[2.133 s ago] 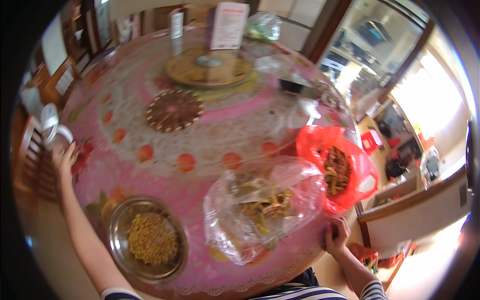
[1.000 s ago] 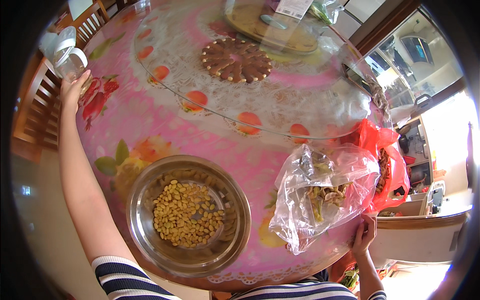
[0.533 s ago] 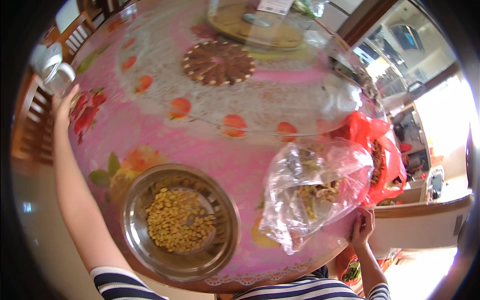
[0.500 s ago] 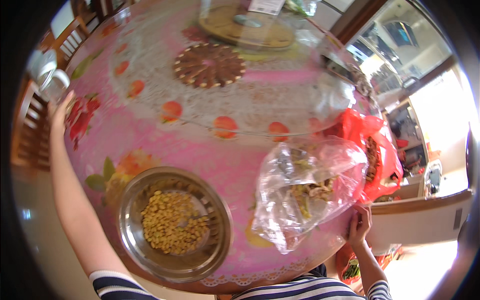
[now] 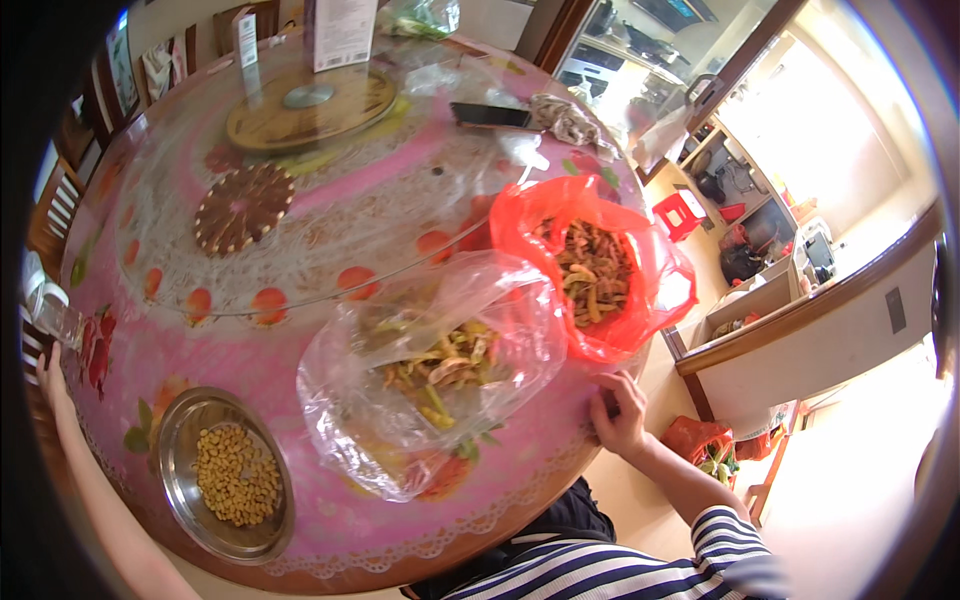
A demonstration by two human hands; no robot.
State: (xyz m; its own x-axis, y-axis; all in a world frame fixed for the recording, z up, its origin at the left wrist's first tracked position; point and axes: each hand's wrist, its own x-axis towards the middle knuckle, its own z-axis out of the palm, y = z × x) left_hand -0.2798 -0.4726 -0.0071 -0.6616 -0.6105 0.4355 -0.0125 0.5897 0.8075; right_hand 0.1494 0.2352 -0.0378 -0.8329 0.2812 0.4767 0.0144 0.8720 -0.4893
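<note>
My left hand [image 5: 48, 374] is at the far left rim of the view, fingers apart, close below a clear container [image 5: 55, 312] by the table edge. Whether it touches the container is hard to make out. My right hand [image 5: 620, 414] is at the table's near right edge with curled fingers; a dark patch shows inside them. Just beyond it stands an open red plastic bag [image 5: 655, 285] full of brownish dried pieces. To its left lies a clear plastic bag [image 5: 345, 400] with yellowish-green pieces inside. A steel bowl [image 5: 172, 470] of yellow beans sits at the near left.
On the round table [image 5: 330, 545] are a brown trivet [image 5: 245, 210], a wooden turntable [image 5: 250, 125], a white box [image 5: 343, 35], a dark phone-like object [image 5: 490, 115] and a crumpled cloth [image 5: 572, 120]. Chairs [image 5: 55, 205] stand left; a counter [image 5: 800, 360] and floor bags [image 5: 700, 440] are right.
The view has swung right, so the table's things appear farther left and more of the kitchen shows. The red bag's contents show more fully. My hands stay near the table's edges.
</note>
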